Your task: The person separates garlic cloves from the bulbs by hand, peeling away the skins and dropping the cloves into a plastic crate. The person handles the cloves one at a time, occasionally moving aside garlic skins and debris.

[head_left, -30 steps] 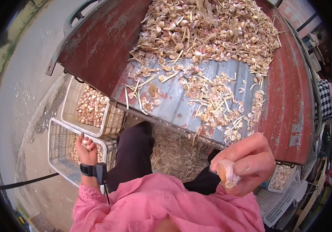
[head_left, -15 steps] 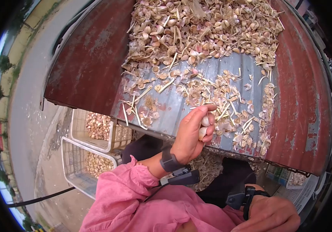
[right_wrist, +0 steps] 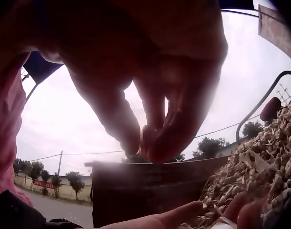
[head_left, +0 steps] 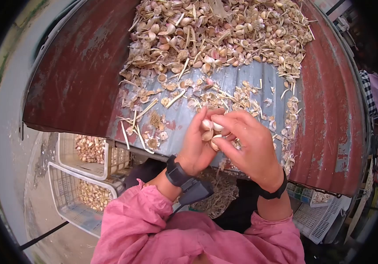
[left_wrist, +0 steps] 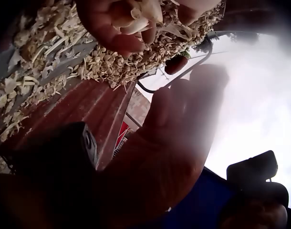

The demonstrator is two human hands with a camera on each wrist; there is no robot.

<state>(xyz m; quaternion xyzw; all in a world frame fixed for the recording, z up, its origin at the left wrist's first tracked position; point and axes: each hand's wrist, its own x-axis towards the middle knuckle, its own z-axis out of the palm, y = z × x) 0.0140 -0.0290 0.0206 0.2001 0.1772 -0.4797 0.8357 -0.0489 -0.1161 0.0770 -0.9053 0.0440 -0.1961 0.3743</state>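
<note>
My left hand point(head_left: 195, 147) is cupped palm up over the front part of the metal bed, its fingers curled around several garlic cloves point(head_left: 207, 130). Whitish cloves point(left_wrist: 136, 21) also show between its fingers in the left wrist view. From the right, my right hand point(head_left: 257, 152) reaches over that palm. Its thumb and fingertips pinch a garlic clove point(head_left: 215, 143) close beside the others. In the right wrist view the pinching fingertips point(right_wrist: 160, 150) come together, mostly in shadow, above the left hand's fingers.
A large garlic heap point(head_left: 224, 39) fills the back of the bed, between red side walls point(head_left: 70, 75). Dry skins and stalks point(head_left: 147, 110) litter its grey floor. Two plastic crates with cloves, the upper point(head_left: 107, 160) and lower point(head_left: 59, 193), stand at left. Another crate point(head_left: 316, 220) is at right.
My left hand has come from above the crates, cloves in it, to the metal bed. My right hand, lowered at the right half a second ago, has risen to meet it.
</note>
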